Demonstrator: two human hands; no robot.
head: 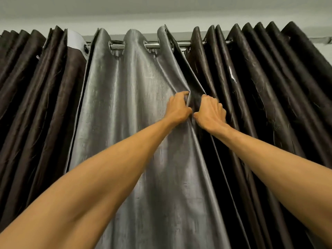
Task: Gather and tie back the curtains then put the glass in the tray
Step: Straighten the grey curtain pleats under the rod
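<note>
The left hand [177, 107] is curled tight on the near edge of the grey curtain panel [125, 123], thumb underneath and fingers hooked over the fold. Almost touching it, the right hand [211, 114] is closed the same way on the dark fold [195, 90] just beside; whether that fold belongs to the grey panel or its neighbour I cannot tell. Well left of the hands hangs a brown pleated curtain [36, 87], the grey panel spreads from there to the left hand, and right of the right hand the dark curtain [260, 96] stands in deep pleats. Above the hands the eyelets [111, 45] ride a metal rod [152, 45]. The cloth looks soft, glossy and probably slippery, fairly weighty in bulk, so a full-fisted hold on bunched folds should serve better than a fingertip pinch. Neither glass nor tray is in view
</note>
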